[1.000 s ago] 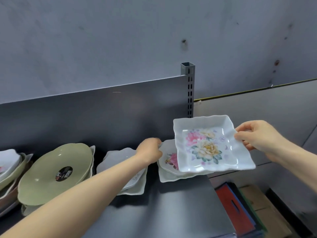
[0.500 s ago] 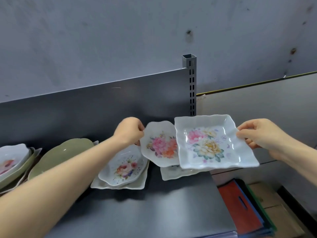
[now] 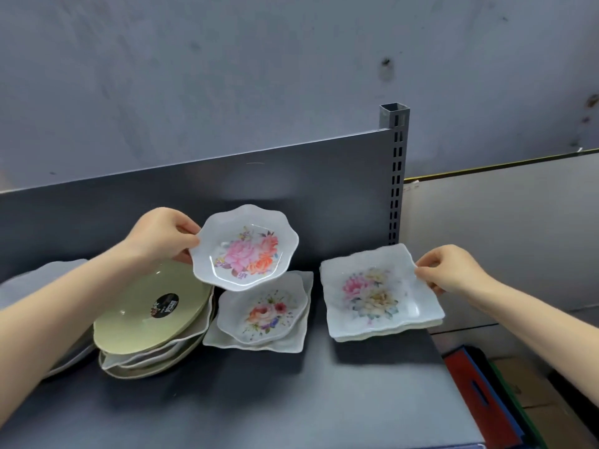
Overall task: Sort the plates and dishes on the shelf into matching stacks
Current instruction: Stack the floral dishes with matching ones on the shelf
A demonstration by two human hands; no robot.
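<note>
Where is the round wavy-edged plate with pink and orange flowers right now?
Head view, centre-left: the wavy-edged plate is held up by the left hand, above the small floral dish, beside the green plate.

Three stacks sit in a row on the shelf (image 3: 291,400), in front of its back panel (image 3: 162,196). At 9 o'clock in the view, the round plate (image 3: 136,319) lies tilted on top of the left stack (image 3: 146,361). Another plate (image 3: 42,275) lies at its 9 o'clock, partly behind the left forearm. The middle stack (image 3: 262,314) stands just beside the left stack, at its 3 o'clock. Above it, towards 12 o'clock, the wavy plate (image 3: 243,251) hangs clear of the shelf, pinched at its 9 o'clock edge by the left grip (image 3: 158,236). The square plate (image 3: 379,296) lies on the right stack (image 3: 389,335) at 3 o'clock, near the upright post (image 3: 397,176). The right grip (image 3: 453,270) holds its 2 o'clock corner. Folders (image 3: 486,400) lie below the shelf's end at 5 o'clock.
</note>
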